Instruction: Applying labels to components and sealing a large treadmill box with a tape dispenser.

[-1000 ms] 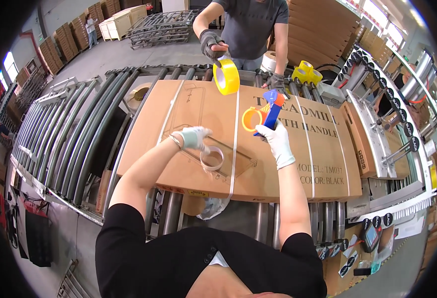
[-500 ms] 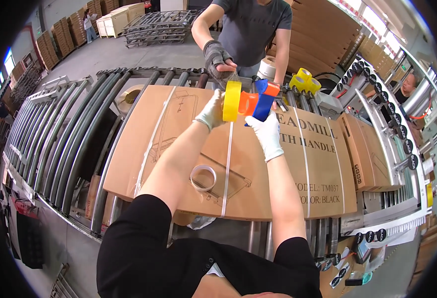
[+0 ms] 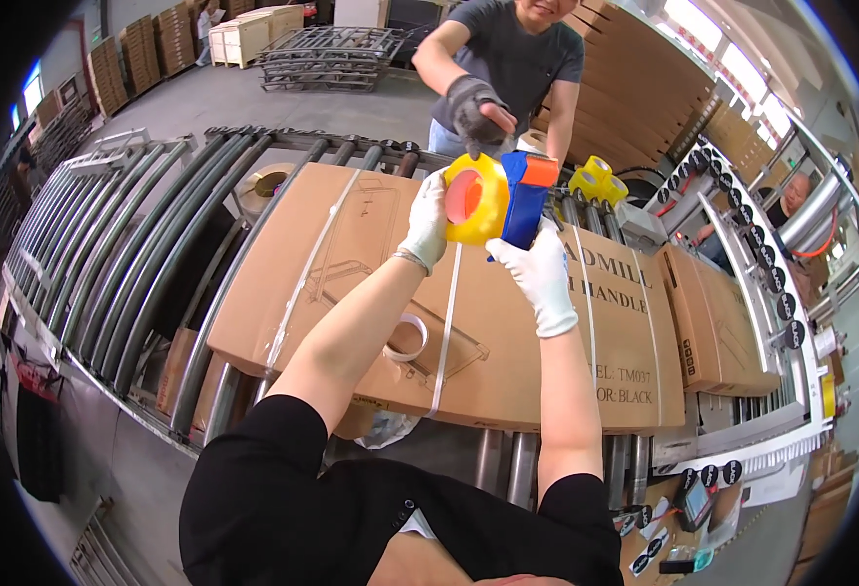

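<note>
Above the large flat carton (image 3: 380, 273), both my hands, in white gloves, hold a blue and orange tape dispenser (image 3: 523, 200) with a yellow tape roll (image 3: 489, 213). My left hand (image 3: 428, 223) grips the roll's left rim. Orange shows through the roll's hole; how far the roll sits on the hub I cannot tell. From below right, my right hand (image 3: 537, 272) is closed round the dispenser, its handle mostly hidden by the fingers. An empty tape core (image 3: 407, 338) lies on the carton beside my left forearm.
Across the carton stands a co-worker (image 3: 517, 73), one grey-gloved hand (image 3: 478, 109) just above the roll. Spare yellow tape rolls (image 3: 595, 181) sit at the far side. Conveyor rollers (image 3: 122, 254) run left; another carton (image 3: 714, 322) and a metal frame (image 3: 756, 259) stand right.
The roll has turned from edge-on to showing its hole, and now sits closer against the blue part of the dispenser. The co-worker's gloved hand has shifted right.
</note>
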Motion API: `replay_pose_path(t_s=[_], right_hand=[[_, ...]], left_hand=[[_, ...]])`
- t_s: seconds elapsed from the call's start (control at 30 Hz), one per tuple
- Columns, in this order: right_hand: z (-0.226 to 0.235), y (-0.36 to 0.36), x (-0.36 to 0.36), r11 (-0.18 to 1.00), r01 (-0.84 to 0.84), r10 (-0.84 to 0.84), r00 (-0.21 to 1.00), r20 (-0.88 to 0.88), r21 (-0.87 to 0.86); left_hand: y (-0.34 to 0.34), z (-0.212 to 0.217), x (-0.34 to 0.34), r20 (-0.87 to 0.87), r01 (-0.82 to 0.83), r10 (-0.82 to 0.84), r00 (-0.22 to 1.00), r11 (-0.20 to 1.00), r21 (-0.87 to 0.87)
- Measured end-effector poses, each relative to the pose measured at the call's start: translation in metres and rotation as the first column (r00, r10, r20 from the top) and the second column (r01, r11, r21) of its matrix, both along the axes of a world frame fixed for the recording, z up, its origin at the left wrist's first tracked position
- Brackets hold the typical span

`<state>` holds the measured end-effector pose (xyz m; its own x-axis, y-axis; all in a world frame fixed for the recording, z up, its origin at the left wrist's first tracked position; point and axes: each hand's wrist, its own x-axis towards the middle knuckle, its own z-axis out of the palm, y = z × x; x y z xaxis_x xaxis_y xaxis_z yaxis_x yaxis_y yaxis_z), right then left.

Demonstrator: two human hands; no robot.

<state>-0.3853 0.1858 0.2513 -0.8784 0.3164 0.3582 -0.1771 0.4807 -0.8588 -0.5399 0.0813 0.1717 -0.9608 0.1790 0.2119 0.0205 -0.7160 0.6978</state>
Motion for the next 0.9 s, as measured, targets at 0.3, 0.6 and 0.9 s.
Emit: replay_pose_path(t_s=[0.3, 0.6, 0.9], right_hand=[[-0.01, -0.023, 0.074, 0.806, -0.324, 0.325, 0.942, -0.087, -0.495], [-0.009, -0.057, 0.127, 0.679, -0.545, 0.409, 0.837, -0.363, -0.492], [0.013, -0.071, 0.144, 0.838, -0.517, 0.461, 0.842, -0.281, -0.175]], left_hand=[[-0.061, 0.05, 0.095, -0.347, -0.39, 0.384, 0.856, 0.919, 0.055], [-0.101, 0.091, 0.169, -0.483, -0.466, 0.473, 0.737, 0.873, 0.143], [-0.101, 0.097, 0.2, -0.363, -0.341, 0.406, 0.839, 0.911, 0.232]])
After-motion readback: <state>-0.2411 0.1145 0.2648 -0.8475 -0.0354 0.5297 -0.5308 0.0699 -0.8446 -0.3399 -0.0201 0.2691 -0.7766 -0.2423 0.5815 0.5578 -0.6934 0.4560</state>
